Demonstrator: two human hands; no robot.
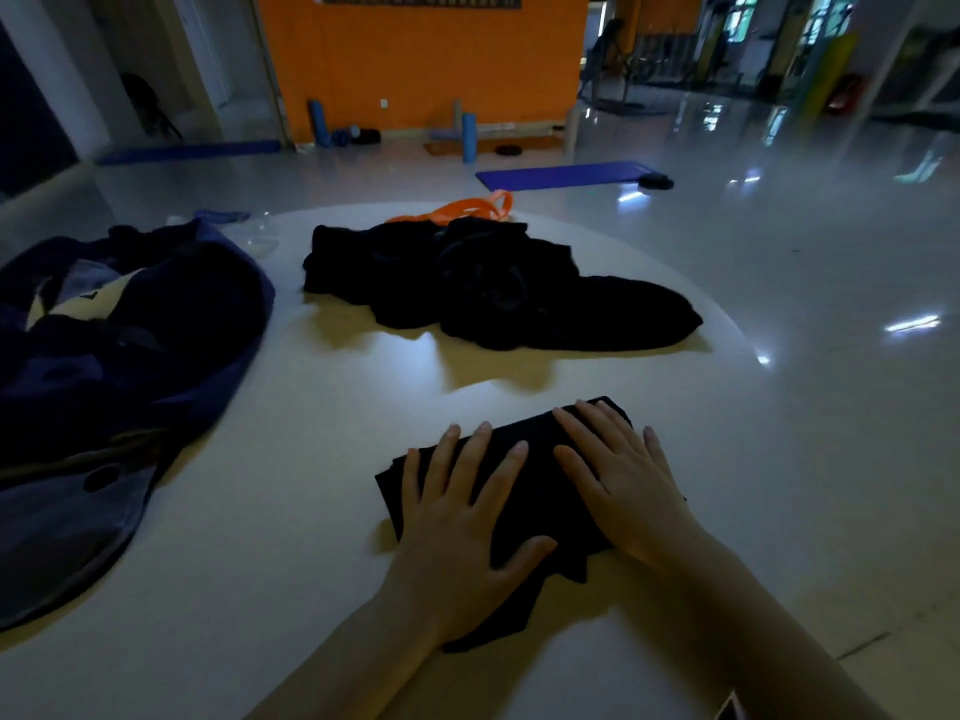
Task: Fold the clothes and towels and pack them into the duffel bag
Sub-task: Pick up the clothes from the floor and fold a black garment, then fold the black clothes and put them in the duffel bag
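A folded black garment (535, 480) lies on the white round table (291, 511) in front of me. My left hand (462, 532) lies flat on its left half, fingers spread and straight. My right hand (623, 485) presses flat on its right half. A heap of unfolded black clothes (493, 288) sits further back at the middle of the table. The dark blue duffel bag (114, 376) lies open at the left, with light and grey items inside.
An orange resistance band (467, 207) lies behind the black heap. Clear plastic items (260, 236) sit at the back left of the table. Beyond the table's edge is a glossy floor with a blue mat (561, 175) and foam rollers by an orange wall.
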